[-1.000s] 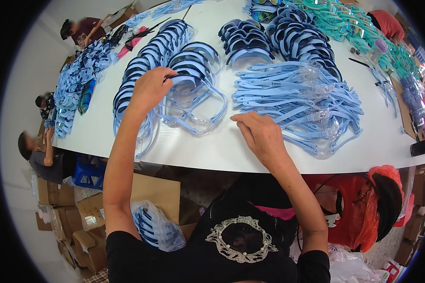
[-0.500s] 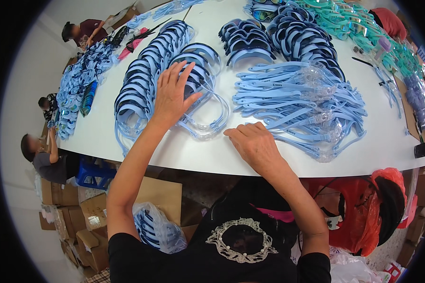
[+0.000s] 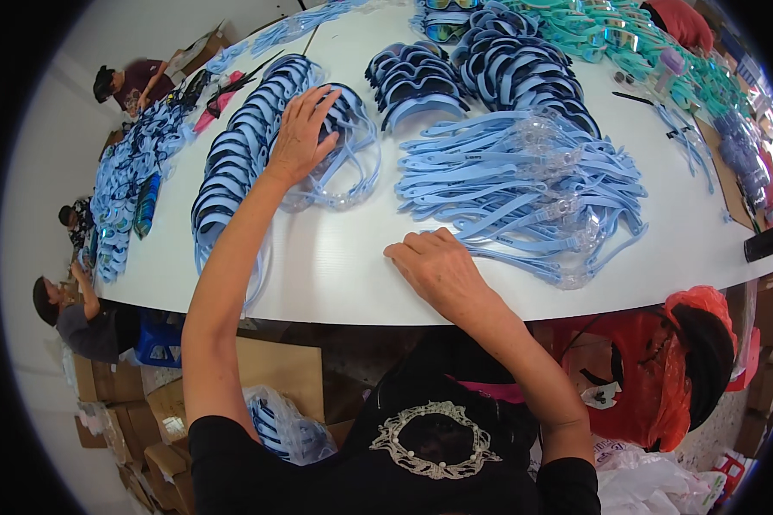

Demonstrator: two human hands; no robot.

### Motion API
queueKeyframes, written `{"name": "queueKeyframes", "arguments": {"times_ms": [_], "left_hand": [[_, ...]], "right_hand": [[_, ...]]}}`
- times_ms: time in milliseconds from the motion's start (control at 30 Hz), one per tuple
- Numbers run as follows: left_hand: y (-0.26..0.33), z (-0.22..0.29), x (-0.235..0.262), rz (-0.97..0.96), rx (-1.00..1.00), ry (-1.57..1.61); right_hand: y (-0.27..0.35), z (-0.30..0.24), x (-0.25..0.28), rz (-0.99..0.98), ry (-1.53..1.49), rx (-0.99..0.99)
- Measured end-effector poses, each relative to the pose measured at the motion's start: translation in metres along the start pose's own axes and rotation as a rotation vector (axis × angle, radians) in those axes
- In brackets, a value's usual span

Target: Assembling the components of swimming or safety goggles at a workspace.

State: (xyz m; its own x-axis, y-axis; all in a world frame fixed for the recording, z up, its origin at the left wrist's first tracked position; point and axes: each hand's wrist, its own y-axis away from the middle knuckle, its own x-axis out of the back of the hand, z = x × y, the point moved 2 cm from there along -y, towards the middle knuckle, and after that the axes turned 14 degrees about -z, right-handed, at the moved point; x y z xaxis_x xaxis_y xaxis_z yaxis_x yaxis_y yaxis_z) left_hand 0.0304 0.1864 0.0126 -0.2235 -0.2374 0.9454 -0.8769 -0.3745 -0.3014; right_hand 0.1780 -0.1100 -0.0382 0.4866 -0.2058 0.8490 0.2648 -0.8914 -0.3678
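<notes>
My left hand (image 3: 302, 137) is open with its fingers spread, lying on a short stack of light-blue swim goggles (image 3: 349, 105). Clear and pale-blue straps (image 3: 343, 202) loop out from this stack toward the near side. Beside it on the left, a long row of goggles (image 3: 223, 176) stands nested, dark lenses tucked under blue frames. On the bare white tabletop rests my right hand (image 3: 435, 268), its fingers curled closed and nothing showing in them. Just past its knuckles lies a broad pile of light-blue goggle straps (image 3: 515, 184) with clear middle pieces.
More nested goggles (image 3: 421, 81) stand behind the strap pile. Green goggles (image 3: 610, 34) heap at the far right. A blue goggle heap (image 3: 133, 163) covers the table's left side, with people seated along it. A red stool (image 3: 610, 378) is below the right edge.
The view has shifted slightly. The stack's looped straps have moved away from the near edge, drawn in closer to my left hand. My right hand keeps its place on the table.
</notes>
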Motion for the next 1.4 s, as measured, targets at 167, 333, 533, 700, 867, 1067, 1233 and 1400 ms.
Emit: {"name": "queueKeyframes", "arguments": {"times_ms": [167, 333, 533, 700, 867, 1067, 1233, 1400], "left_hand": [[-0.042, 0.048, 0.025, 0.07, -0.199, 0.124], [-0.109, 0.084, -0.015, 0.109, -0.174, 0.367], [-0.142, 0.093, -0.036, -0.143, -0.044, 0.325], [-0.131, 0.098, -0.032, -0.252, -0.034, 0.282], [-0.135, 0.106, -0.014, -0.48, -0.004, 0.348], [-0.126, 0.124, -0.005, -0.38, -0.052, 0.143], [-0.076, 0.131, 0.012, -0.215, -0.109, 0.314], [-0.019, 0.142, 0.062, -0.169, -0.103, 0.499]], "right_hand": [[0.001, 0.0, -0.002, 0.005, 0.016, 0.012], [0.0, -0.007, -0.003, 0.012, -0.03, 0.084], [0.003, -0.01, 0.001, 0.004, -0.053, 0.139], [0.006, -0.001, 0.029, 0.372, -0.2, -0.133], [-0.001, 0.026, 0.064, 0.283, -0.138, -0.375], [-0.015, 0.051, 0.041, 0.113, 0.277, -0.254], [-0.016, 0.057, 0.04, 0.15, 0.263, -0.283], [-0.01, 0.052, 0.051, 0.249, 0.14, -0.167]]}}
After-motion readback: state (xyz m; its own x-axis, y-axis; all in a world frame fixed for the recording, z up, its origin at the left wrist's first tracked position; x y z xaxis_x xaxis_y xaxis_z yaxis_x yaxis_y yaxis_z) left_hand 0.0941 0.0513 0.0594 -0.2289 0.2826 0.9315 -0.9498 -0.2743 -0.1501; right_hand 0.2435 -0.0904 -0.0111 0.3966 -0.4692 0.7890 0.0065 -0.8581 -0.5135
